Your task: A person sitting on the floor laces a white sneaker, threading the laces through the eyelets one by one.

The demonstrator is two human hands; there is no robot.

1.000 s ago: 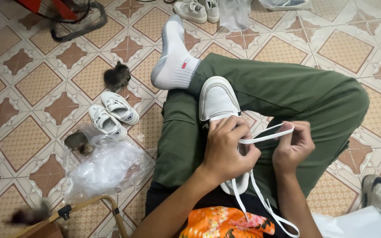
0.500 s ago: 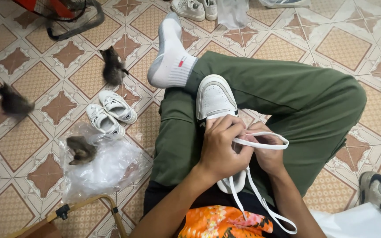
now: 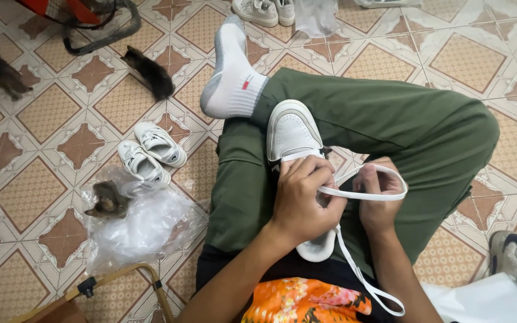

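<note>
I sit cross-legged on a tiled floor in green trousers with a white shoe [image 3: 293, 133] resting on my lap, toe pointing away from me. My left hand [image 3: 302, 201] covers the shoe's middle and pinches the white shoelace [image 3: 363, 194] against it. My right hand [image 3: 379, 197] holds a loop of the same lace just right of the shoe. The lace's free end trails down past my right forearm towards an orange flowered cloth [image 3: 303, 301].
A small pair of white shoes [image 3: 149, 153] lies on the floor to my left beside a clear plastic bag [image 3: 145, 230] with a kitten [image 3: 108, 200] on it. Two more kittens [image 3: 149, 71] walk farther off. Other shoes lie at the top and right edges.
My right hand moved right and pulled the lace loop wider. The kitten by the small shoes walked away up-left, and another ran to the far left corner.
</note>
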